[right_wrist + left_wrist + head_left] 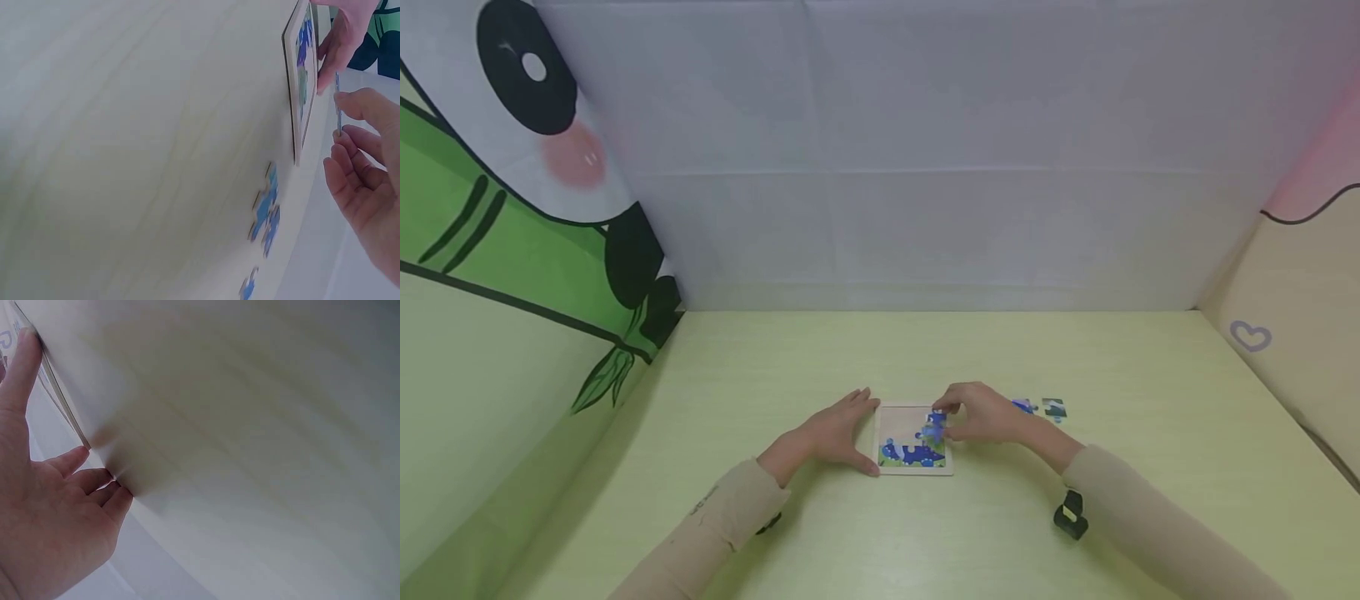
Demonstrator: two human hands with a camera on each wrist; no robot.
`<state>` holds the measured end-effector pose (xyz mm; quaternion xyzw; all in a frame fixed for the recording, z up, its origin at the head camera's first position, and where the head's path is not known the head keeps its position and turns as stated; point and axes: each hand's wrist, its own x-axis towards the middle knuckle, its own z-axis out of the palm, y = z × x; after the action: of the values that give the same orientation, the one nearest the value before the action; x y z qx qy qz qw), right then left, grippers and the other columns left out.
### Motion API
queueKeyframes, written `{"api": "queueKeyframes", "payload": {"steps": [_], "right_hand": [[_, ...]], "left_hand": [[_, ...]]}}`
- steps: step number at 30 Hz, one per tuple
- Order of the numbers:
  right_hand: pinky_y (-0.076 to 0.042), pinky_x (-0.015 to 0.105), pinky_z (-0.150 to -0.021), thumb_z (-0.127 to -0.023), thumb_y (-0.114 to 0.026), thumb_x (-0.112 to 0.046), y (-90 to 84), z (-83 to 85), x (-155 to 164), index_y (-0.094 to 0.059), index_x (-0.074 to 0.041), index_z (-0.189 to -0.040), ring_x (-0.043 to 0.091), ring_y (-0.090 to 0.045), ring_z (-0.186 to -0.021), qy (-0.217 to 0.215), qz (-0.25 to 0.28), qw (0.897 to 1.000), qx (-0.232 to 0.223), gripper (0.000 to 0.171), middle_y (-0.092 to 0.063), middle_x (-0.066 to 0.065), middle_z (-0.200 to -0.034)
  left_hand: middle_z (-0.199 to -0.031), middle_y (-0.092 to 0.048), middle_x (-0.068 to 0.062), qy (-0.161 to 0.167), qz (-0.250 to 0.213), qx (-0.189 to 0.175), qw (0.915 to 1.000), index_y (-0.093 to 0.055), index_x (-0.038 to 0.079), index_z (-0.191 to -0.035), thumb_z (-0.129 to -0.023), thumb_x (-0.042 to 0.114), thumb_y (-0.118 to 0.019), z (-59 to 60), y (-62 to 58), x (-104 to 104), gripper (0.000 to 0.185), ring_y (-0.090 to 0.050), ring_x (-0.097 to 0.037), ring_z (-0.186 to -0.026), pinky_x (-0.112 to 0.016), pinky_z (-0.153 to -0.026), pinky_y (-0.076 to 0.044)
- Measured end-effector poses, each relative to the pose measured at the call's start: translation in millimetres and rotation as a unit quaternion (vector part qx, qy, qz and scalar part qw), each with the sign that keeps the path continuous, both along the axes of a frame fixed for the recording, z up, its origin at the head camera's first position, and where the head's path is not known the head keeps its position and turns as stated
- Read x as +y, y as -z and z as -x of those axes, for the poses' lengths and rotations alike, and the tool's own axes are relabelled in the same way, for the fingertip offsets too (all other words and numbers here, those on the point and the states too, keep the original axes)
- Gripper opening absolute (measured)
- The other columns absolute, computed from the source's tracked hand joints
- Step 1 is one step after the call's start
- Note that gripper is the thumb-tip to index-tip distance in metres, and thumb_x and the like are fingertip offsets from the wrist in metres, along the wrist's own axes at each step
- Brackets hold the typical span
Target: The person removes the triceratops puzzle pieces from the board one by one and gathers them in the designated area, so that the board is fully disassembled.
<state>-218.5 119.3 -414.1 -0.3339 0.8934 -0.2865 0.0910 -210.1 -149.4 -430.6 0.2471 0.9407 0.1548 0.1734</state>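
table (1150, 517): pale green wood | backdrop (925, 150): white cloth | panda panel (512, 167): left side | heart (1251, 336): right wall

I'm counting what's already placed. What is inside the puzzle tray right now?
Inside the puzzle tray, blue and green pieces fill the near edge; the upper left is bare board. The right hand holds a blue piece over the right side, covering what lies beneath.

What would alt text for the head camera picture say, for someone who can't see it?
A person's right hand pinches a blue puzzle piece over a small square puzzle tray, while the left hand steadies its left edge. Two loose pieces lie on the pale green table to the right.
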Motion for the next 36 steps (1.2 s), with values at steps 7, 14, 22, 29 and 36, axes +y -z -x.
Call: {"api": "queueKeyframes", "payload": {"steps": [7,14,22,29,36], "right_hand": [[-0.049,0.024,-0.068,-0.076,-0.070,-0.014,-2.0,-5.0,28,-0.065,0.000,-0.108,0.016,-0.057,-0.084,0.014,-0.009,1.000,0.011,0.035,-0.063,-0.001,-0.091],[-0.050,0.029,-0.069,-0.074,-0.071,-0.011,3.9,-8.5,58,-0.066,0.003,-0.104,0.016,-0.057,-0.082,0.024,-0.001,0.999,0.027,0.034,-0.064,0.001,-0.088],[-0.051,0.027,-0.070,-0.073,-0.073,-0.014,9.9,-12.1,83,-0.067,0.002,-0.104,0.015,-0.057,-0.081,0.055,-0.025,0.998,0.028,0.035,-0.063,0.000,-0.089],[-0.047,0.022,-0.065,-0.072,-0.073,-0.011,10.4,-14.4,98,-0.066,0.005,-0.104,0.014,-0.055,-0.080,0.068,-0.025,0.997,0.008,0.036,-0.064,0.005,-0.092],[-0.048,0.025,-0.069,-0.073,-0.073,-0.010,17.4,-15.7,108,-0.066,0.003,-0.104,0.013,-0.055,-0.082,0.084,-0.030,0.996,0.004,0.035,-0.065,0.004,-0.094]], "left_hand": [[-0.152,-0.017,-0.012,-0.002,-0.003,0.001,1.0000,-0.029,0.009,-0.143,-0.060,0.054,-0.077,-0.2,0.5,0,0.107,-0.011,-0.029,-0.140,-0.047,-0.112,-0.021],[-0.152,-0.016,-0.012,-0.003,0.001,0.000,1.0000,-0.028,0.010,-0.143,-0.060,0.055,-0.077,0.5,0.8,1,0.107,-0.011,-0.029,-0.140,-0.046,-0.112,-0.020],[-0.152,-0.017,-0.013,-0.004,-0.001,0.000,1.0000,-0.028,0.010,-0.143,-0.060,0.055,-0.077,-0.2,0.4,1,0.107,-0.011,-0.029,-0.140,-0.047,-0.112,-0.020],[-0.152,-0.017,-0.013,-0.004,-0.003,0.003,1.0000,-0.029,0.010,-0.143,-0.059,0.055,-0.078,-0.8,0.3,0,0.107,-0.011,-0.029,-0.140,-0.047,-0.112,-0.020],[-0.152,-0.016,-0.012,-0.004,0.000,0.002,1.0000,-0.028,0.010,-0.143,-0.059,0.056,-0.077,0.6,2.2,0,0.107,-0.011,-0.029,-0.140,-0.047,-0.112,-0.019]]}}
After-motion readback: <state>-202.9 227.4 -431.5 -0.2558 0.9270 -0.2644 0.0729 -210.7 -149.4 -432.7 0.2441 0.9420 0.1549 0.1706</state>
